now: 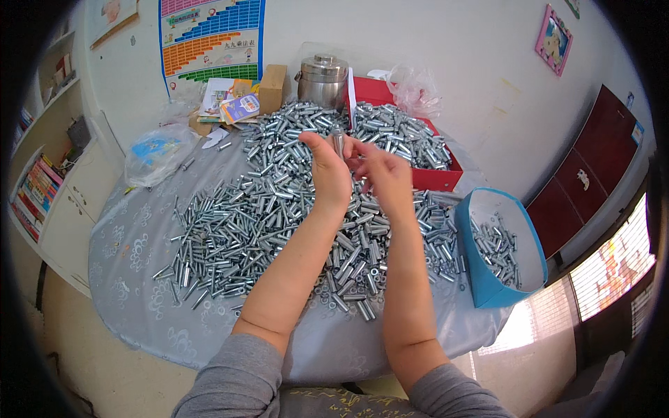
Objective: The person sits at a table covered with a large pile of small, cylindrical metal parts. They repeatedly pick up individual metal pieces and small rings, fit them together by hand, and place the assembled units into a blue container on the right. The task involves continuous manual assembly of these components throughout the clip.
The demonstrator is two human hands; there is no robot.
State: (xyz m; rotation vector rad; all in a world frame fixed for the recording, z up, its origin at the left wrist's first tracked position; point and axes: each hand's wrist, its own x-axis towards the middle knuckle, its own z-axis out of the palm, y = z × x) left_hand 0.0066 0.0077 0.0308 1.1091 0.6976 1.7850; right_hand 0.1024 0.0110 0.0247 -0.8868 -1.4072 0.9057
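Observation:
Over the far middle of the heap, my left hand (330,174) is raised with its thumb up, closed on a silvery expansion bolt (339,142) that stands roughly upright. My right hand (385,174) is close against it, fingers bent toward the left hand's fingertips; whatever they pinch is too small to make out. Below both forearms spreads a large pile of metal expansion bolts and sleeves (240,226). Small nuts and washers (327,296) lie along the pile's near edge.
A red box (435,180) heaped with bolts stands behind my right hand. At the right is a blue fabric bin (481,272) partly filled with metal parts. Behind are a steel pot (323,78), a cardboard box (272,86) and booklets (233,104). A plastic bag (160,153) lies left on the grey tablecloth (139,279).

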